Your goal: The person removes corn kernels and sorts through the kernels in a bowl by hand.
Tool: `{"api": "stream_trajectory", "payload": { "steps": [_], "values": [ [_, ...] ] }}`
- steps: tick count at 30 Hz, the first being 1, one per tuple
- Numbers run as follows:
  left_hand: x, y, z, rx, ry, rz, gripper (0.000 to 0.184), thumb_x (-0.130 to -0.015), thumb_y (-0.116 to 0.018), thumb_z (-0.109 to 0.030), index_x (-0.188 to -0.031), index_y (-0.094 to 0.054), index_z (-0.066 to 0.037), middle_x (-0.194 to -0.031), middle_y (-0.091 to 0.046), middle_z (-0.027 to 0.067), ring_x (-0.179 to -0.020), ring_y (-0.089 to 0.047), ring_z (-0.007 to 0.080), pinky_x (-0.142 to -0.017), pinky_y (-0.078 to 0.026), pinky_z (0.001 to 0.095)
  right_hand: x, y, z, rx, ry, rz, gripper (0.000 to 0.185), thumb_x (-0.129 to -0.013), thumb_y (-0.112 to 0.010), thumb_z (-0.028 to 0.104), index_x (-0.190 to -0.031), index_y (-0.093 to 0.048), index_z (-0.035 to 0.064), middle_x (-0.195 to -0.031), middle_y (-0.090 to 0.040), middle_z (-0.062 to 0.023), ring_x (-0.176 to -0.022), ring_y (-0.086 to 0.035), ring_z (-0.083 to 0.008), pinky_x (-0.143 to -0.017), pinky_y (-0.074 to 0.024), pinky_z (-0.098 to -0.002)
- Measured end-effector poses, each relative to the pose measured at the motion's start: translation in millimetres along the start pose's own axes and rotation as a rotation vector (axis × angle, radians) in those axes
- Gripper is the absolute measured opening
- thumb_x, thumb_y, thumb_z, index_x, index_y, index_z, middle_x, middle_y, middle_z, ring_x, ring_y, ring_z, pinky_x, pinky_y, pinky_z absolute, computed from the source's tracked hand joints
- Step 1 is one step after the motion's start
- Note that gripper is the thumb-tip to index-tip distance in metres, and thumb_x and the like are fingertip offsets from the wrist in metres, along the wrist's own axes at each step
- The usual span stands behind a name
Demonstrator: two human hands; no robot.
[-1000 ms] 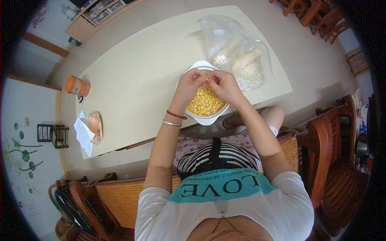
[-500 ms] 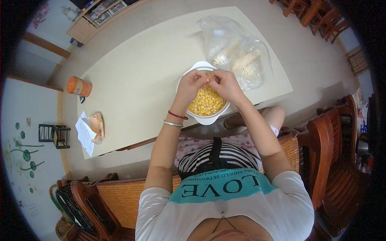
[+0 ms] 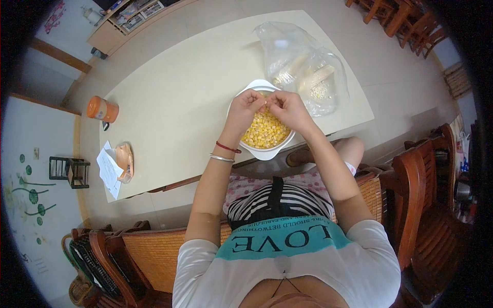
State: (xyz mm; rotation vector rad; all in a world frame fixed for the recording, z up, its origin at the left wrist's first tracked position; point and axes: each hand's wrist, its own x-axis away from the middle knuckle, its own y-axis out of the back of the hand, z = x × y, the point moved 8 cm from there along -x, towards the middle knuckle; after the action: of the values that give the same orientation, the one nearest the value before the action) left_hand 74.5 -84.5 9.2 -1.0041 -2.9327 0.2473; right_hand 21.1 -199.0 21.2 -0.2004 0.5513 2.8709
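A white bowl with two side handles stands near the table's front edge, filled with loose yellow corn kernels. Above its far half, my left hand and my right hand meet with fingertips pinched close together. Between the fingertips shows a small pale bit that looks like a corn kernel, mostly covered by the fingers. Just beyond my right hand lies a clear plastic bag with bare corn cobs and pale scraps in it.
The bowl and bag rest on a cream table. An orange canister stands at its left end, near an orange tissue pack and white paper. Wooden chairs flank me, and small stools stand at far right.
Both hands stay pinched together over the bowl, with only slight finger movement. The whole view has shifted a little.
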Motion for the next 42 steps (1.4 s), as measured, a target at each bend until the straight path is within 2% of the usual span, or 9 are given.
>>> {"api": "stream_trajectory", "payload": {
  "steps": [14, 26, 29, 32, 33, 36, 39, 42],
  "values": [
    [-2.8, 0.3, 2.9, -0.030, -0.006, 0.014, 0.004, -0.086, -0.057, -0.002, -0.083, -0.056, 0.000, -0.073, -0.059, 0.0033, -0.065, -0.054, 0.0086, -0.061, -0.045, 0.0210, -1.2, 0.8, 2.8, 0.023, -0.020, 0.001, 0.015, -0.074, -0.066, 0.011, -0.080, -0.063, -0.0026, -0.069, -0.061, -0.0125, -0.061, -0.056, -0.0164, -0.059, -0.0460, -0.0295],
    [0.5, 1.0, -4.3, 0.001, -0.009, -0.021, 0.004, -0.088, -0.056, -0.004, -0.087, -0.056, 0.000, -0.076, -0.060, 0.0044, -0.070, -0.057, 0.0102, -0.066, -0.047, 0.0220, 1.3, 7.1, 6.3, 0.028, -0.007, -0.073, 0.012, -0.074, -0.062, 0.009, -0.081, -0.062, -0.0010, -0.069, -0.061, -0.0116, -0.063, -0.058, -0.0149, -0.061, -0.0467, -0.0280],
    [-2.6, 6.1, 4.2, 0.097, 0.018, -0.048, 0.004, -0.088, -0.056, -0.004, -0.089, -0.055, 0.000, -0.078, -0.061, 0.0055, -0.071, -0.057, 0.0110, -0.067, -0.047, 0.0226, 4.9, 13.1, 1.9, -0.070, -0.001, -0.136, 0.010, -0.077, -0.060, 0.007, -0.083, -0.061, -0.0005, -0.069, -0.061, -0.0055, -0.063, -0.056, -0.0116, -0.059, -0.0459, -0.0259],
    [-2.8, 6.2, 5.0, 0.123, 0.020, -0.045, 0.004, -0.087, -0.056, -0.003, -0.090, -0.055, 0.000, -0.080, -0.061, 0.0066, -0.073, -0.058, 0.0113, -0.068, -0.048, 0.0229, 13.7, 34.9, -22.9, -0.308, -0.020, -0.360, 0.007, -0.079, -0.058, 0.005, -0.083, -0.061, 0.0008, -0.069, -0.058, 0.0005, -0.063, -0.054, -0.0088, -0.058, -0.0447, -0.0239],
    [-2.7, 5.3, 2.6, 0.128, 0.017, -0.041, 0.004, -0.087, -0.057, -0.002, -0.091, -0.056, 0.000, -0.082, -0.062, 0.0068, -0.074, -0.058, 0.0114, -0.069, -0.048, 0.0231, 18.1, 48.7, -17.7, -0.344, 0.033, -0.444, 0.006, -0.080, -0.055, 0.004, -0.080, -0.059, 0.0007, -0.068, -0.055, 0.0028, -0.062, -0.051, -0.0079, -0.057, -0.0427, -0.0229],
    [0.5, 2.7, -2.1, 0.129, 0.017, -0.040, 0.006, -0.087, -0.057, -0.002, -0.092, -0.056, 0.000, -0.086, -0.062, 0.0071, -0.078, -0.059, 0.0120, -0.072, -0.048, 0.0238, 17.2, 90.1, -44.2, -0.370, -0.089, -0.534, 0.015, -0.082, -0.048, 0.009, -0.073, -0.056, 0.0005, -0.064, -0.054, -0.0003, -0.060, -0.051, -0.0094, -0.056, -0.0415, -0.0244],
    [0.1, 0.7, -1.4, 0.104, 0.026, -0.041, 0.009, -0.086, -0.057, 0.000, -0.095, -0.057, 0.001, -0.088, -0.062, 0.0064, -0.081, -0.059, 0.0127, -0.076, -0.049, 0.0244, 10.1, 124.5, -65.1, -0.195, -0.173, -0.558, 0.022, -0.084, -0.043, 0.015, -0.067, -0.052, 0.0053, -0.058, -0.048, -0.0014, -0.050, -0.041, -0.0087, -0.047, -0.0330, -0.0241],
    [0.0, 1.1, -2.2, 0.102, 0.034, -0.034, 0.011, -0.085, -0.058, 0.001, -0.096, -0.058, 0.001, -0.090, -0.061, 0.0059, -0.083, -0.060, 0.0132, -0.078, -0.049, 0.0250, 8.7, 139.4, -77.1, -0.058, -0.243, -0.585, 0.029, -0.085, -0.042, 0.019, -0.062, -0.051, 0.0037, -0.056, -0.047, -0.0032, -0.051, -0.043, -0.0105, -0.048, -0.0345, -0.0267]
  ]
}}
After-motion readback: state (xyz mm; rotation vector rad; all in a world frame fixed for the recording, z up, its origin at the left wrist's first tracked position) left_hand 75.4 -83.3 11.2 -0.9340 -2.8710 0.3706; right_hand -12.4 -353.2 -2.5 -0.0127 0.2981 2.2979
